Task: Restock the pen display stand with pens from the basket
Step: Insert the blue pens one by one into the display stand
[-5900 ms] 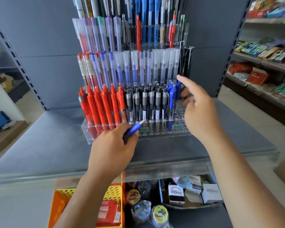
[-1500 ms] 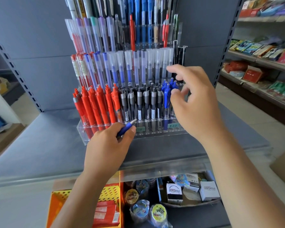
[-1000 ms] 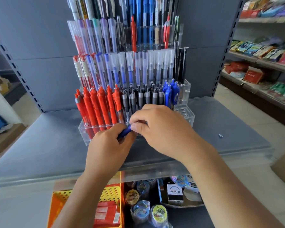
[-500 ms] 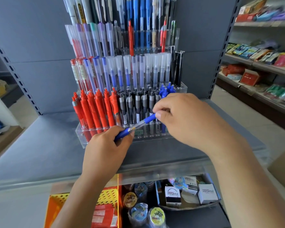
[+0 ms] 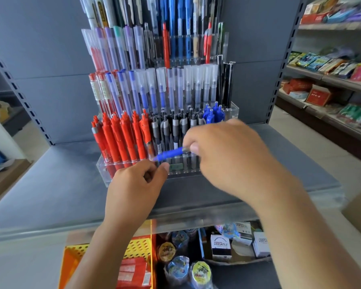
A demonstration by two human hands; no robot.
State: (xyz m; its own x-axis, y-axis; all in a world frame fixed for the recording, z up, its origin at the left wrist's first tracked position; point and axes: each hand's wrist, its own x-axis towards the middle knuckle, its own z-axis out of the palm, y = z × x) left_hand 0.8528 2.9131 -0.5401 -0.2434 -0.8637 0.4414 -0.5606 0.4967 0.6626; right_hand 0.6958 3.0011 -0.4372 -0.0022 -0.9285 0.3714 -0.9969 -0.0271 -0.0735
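Right hand (image 5: 227, 155), holding pen (image 5: 169, 154), seemingly blocks stand (image 5: 104, 172).

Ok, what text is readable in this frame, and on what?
"VERSATILE": black-and-white small carton.
"VERSATILE": rear white carton, slightly blurred.
"VERSA", cut off: right-hand white carton.
Too blurred: green tag on clear acrylic pen stand; red carton, far right.

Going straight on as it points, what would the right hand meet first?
The right hand would probably meet the dark pens in the front row of the stand, beyond the blue pen it pinches; depth unclear.
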